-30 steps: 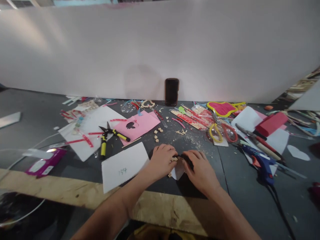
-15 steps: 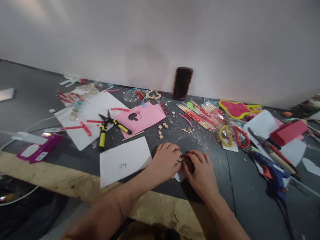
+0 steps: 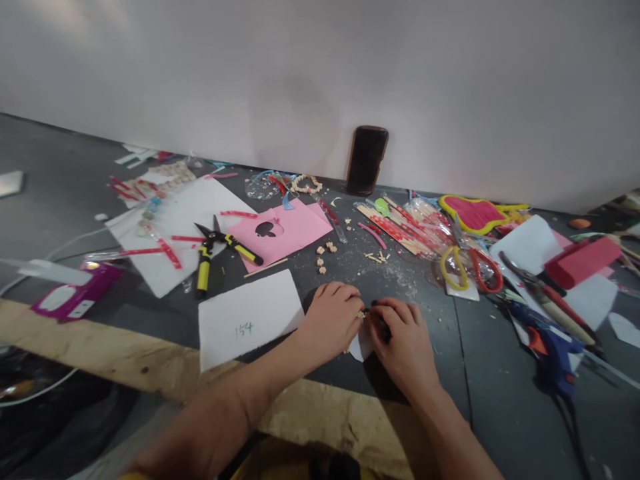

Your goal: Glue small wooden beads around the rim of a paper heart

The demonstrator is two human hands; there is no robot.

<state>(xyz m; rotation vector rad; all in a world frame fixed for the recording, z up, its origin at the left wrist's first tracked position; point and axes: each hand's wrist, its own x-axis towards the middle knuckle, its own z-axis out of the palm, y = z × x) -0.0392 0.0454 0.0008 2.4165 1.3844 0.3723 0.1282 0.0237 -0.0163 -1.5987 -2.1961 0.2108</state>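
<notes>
My left hand (image 3: 334, 312) and my right hand (image 3: 401, 333) meet low over the front of the dark table, fingers curled toward each other. Between the fingertips shows a small light wooden piece (image 3: 361, 315), its lower side hidden by the left fingers. My right fingers are closed around something small and dark that I cannot make out. Under the hands lies a scrap of white paper (image 3: 361, 347). Beyond them sit several small wooden bead clusters (image 3: 321, 261) and a few short stick pieces (image 3: 375, 257). Left of my left hand is a white card marked 154 (image 3: 250, 320).
Black-and-yellow pliers (image 3: 204, 267) lie by pink paper (image 3: 295, 233). A phone (image 3: 367, 160) leans on the wall. At right are scissors (image 3: 485, 272), long-handled pliers (image 3: 555, 303) and a blue glue gun (image 3: 555, 353). A purple box (image 3: 75, 293) sits at left.
The view has shifted slightly. My hands stay together at the same spot, with only small finger movement; the things on the table have not moved.
</notes>
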